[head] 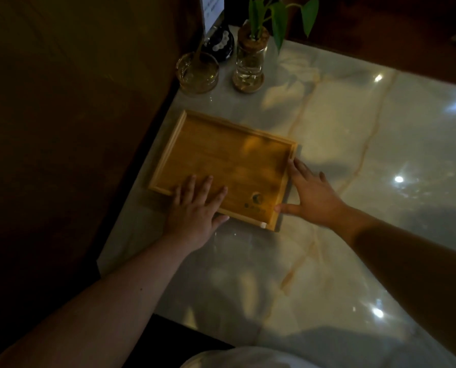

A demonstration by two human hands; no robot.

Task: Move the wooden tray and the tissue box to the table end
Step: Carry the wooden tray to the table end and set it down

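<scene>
Wooden tray (pixel 221 166) under flat open left hand (pixel 195 208), open right hand (pixel 311 197) against its side: push slowly, stopping before glass vase (pixel 249 62).

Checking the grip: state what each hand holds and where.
Wooden tray: left hand flat over its near rim, right hand against its right side. Neither closed.

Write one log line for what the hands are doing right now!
left hand flat on wooden tray near edge | right hand against tray's right side | tray flat on marble table | tissue box not in view
</scene>
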